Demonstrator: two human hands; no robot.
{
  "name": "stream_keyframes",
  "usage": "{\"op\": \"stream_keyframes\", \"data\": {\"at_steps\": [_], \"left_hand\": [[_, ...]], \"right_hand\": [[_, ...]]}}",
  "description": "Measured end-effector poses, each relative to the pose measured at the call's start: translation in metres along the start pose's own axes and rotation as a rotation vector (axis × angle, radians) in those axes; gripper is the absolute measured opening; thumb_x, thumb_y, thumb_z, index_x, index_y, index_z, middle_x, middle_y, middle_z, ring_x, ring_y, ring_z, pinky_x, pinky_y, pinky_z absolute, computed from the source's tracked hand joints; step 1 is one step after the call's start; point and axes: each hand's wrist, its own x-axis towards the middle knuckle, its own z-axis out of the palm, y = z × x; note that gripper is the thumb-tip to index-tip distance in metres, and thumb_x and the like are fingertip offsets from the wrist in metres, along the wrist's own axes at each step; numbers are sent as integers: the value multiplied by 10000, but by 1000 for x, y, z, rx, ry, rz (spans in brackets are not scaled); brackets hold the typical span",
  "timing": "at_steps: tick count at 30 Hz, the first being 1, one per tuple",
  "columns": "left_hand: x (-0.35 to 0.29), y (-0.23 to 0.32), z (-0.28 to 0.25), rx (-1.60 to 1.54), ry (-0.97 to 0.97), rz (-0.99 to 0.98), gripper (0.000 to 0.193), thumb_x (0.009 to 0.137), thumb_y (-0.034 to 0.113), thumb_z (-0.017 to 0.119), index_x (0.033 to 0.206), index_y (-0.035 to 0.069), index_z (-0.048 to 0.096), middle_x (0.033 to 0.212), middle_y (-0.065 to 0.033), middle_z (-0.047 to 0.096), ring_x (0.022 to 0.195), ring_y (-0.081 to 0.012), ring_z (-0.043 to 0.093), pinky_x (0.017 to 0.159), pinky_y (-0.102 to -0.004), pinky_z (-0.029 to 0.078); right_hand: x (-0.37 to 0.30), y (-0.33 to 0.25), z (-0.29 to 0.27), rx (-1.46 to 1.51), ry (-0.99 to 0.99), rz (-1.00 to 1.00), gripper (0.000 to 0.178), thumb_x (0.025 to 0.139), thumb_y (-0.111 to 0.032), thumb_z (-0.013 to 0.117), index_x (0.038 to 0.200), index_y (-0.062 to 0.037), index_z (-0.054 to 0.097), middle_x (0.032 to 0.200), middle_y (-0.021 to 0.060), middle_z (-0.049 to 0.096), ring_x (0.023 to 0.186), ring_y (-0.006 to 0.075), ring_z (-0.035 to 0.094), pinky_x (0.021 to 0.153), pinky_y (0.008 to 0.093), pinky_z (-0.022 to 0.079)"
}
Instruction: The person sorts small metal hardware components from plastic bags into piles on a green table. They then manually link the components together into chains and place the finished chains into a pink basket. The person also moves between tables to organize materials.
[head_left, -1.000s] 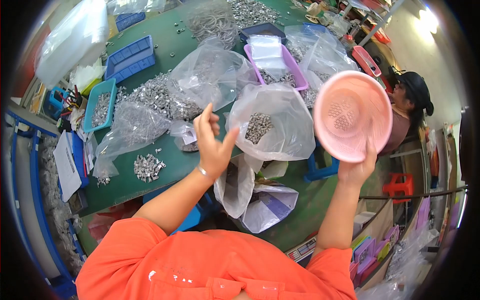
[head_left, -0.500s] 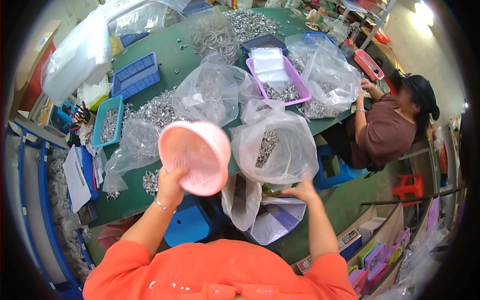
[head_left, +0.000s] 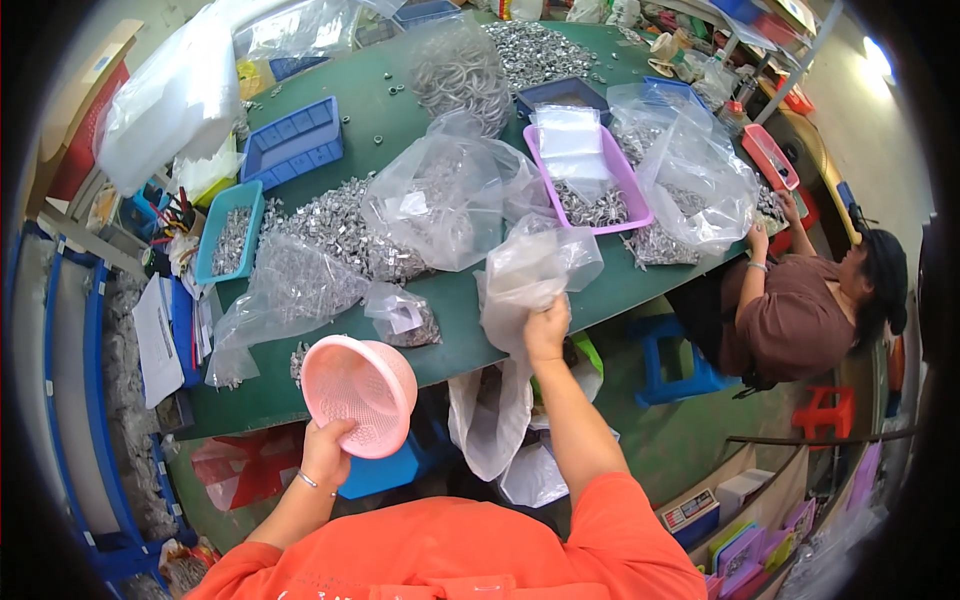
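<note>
My left hand (head_left: 325, 452) grips the rim of a pink perforated plastic basket (head_left: 365, 395), tilted so its hollow inside shows; I see nothing in it. At the table's near edge my right hand (head_left: 547, 328) is closed on the gathered mouth of a clear plastic bag (head_left: 525, 270); the folds hide what the bag holds. Between the two hands lies a small filled plastic bag (head_left: 403, 318) with a white label. Behind it, a heap of small metal parts (head_left: 335, 225) spreads beside a larger clear bag (head_left: 435, 205).
A teal tray (head_left: 256, 235) of metal parts, a blue tray (head_left: 292, 143) and a purple tray (head_left: 640, 205) stand on the green table (head_left: 460, 362). White sacks (head_left: 490, 430) hang below its edge. A co-worker (head_left: 800, 300) sits at the right, hands on the table, near a blue stool (head_left: 670, 365).
The pink basket has moved down and left, uncovering the small labelled bag. My right hand has risen from the sacks and closed on the clear bag, whose mouth is now bunched up.
</note>
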Motion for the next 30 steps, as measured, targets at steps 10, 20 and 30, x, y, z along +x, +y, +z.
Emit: {"op": "stream_keyframes", "data": {"at_steps": [10, 20, 30], "left_hand": [[11, -16, -4, 19, 2, -45, 396, 728, -37, 507, 1122, -43, 467, 995, -152, 580, 818, -255, 617, 658, -332, 528], [24, -15, -25, 73, 136, -113, 399, 760, 30, 461, 1153, -26, 416, 964, -181, 583, 694, -254, 634, 510, -311, 532], [36, -19, -33, 36, 228, -117, 378, 792, 38, 455, 1166, 8, 409, 1008, -155, 561, 803, -231, 609, 596, -309, 530]], "right_hand": [[-12, -64, -42, 635, 161, 195, 237, 846, -34, 533, 1077, 16, 539, 1051, 86, 593, 924, 181, 569, 818, 286, 439], [-25, -82, -30, 659, 156, 221, 280, 811, 39, 515, 1090, 34, 529, 1060, 102, 589, 952, 200, 571, 849, 301, 439], [26, -49, 41, 800, 86, 44, 255, 811, -27, 564, 1065, -11, 550, 1035, 80, 582, 972, 174, 536, 833, 294, 424]]}}
